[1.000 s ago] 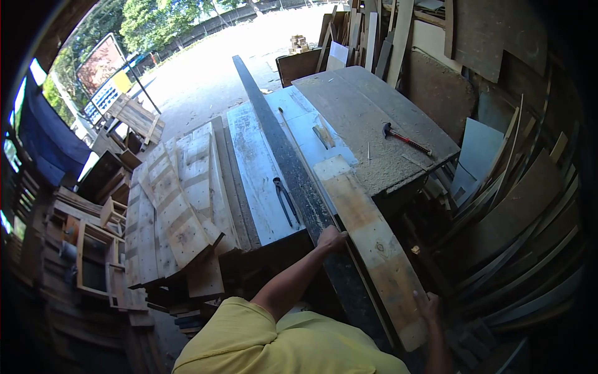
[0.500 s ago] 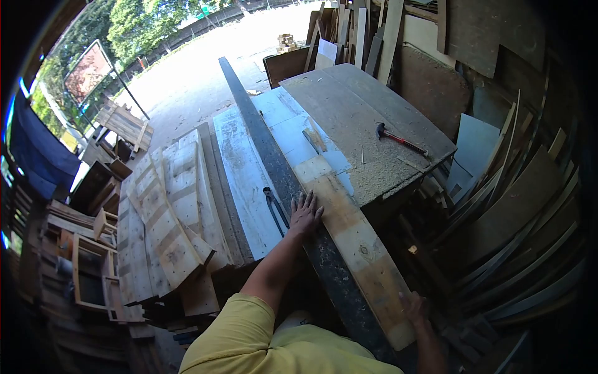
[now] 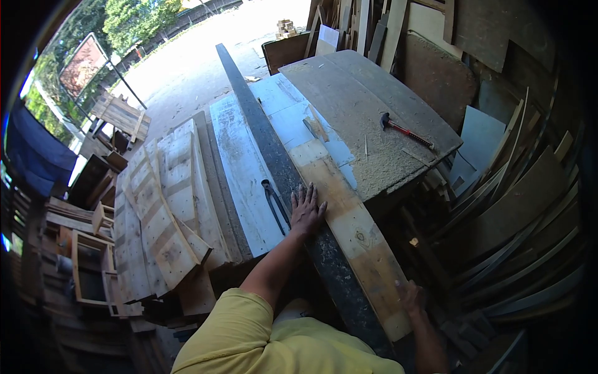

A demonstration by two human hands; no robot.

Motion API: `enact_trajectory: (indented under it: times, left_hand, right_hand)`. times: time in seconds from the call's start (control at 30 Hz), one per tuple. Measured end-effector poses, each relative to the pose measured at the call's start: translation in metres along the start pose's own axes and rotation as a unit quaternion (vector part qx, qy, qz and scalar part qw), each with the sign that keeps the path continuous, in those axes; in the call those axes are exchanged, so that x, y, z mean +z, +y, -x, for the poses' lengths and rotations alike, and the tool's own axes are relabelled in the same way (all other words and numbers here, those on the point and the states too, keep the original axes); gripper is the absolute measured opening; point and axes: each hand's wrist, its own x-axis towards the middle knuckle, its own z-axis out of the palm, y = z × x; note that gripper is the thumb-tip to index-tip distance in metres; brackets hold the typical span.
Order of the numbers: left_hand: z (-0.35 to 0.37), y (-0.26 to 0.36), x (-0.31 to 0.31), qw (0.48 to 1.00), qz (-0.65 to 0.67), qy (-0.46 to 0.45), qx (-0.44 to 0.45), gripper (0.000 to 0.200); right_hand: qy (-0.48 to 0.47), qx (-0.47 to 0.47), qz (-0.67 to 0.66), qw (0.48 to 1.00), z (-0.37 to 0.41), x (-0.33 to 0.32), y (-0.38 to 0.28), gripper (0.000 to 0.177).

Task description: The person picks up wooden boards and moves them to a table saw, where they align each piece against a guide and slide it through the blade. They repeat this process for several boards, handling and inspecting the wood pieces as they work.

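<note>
My left hand (image 3: 307, 213) lies open where the dark beam (image 3: 268, 146) meets the plank (image 3: 359, 235). Alongside the beam's right, the plank looks stiff, moderately heavy, rough enough not to slip; I'd hold both long edges. My right hand (image 3: 411, 297) curls at its near right edge.

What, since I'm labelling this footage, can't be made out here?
Head view:
- palm of the left hand: hidden by its back
- right hand below the plank: plank hides any fingers there
- near end of the dark beam: behind the yellow shirt
</note>
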Motion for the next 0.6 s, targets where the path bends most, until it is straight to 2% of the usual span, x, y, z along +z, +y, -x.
enact_trajectory:
  times: [0.6]
  left_hand:
    - [-0.001,0.000,0.001,1.000,0.002,0.000,0.005,0.069]
  right_hand:
    - [-0.020,0.008,-0.022,1.000,-0.069,0.001,-0.065,0.073]
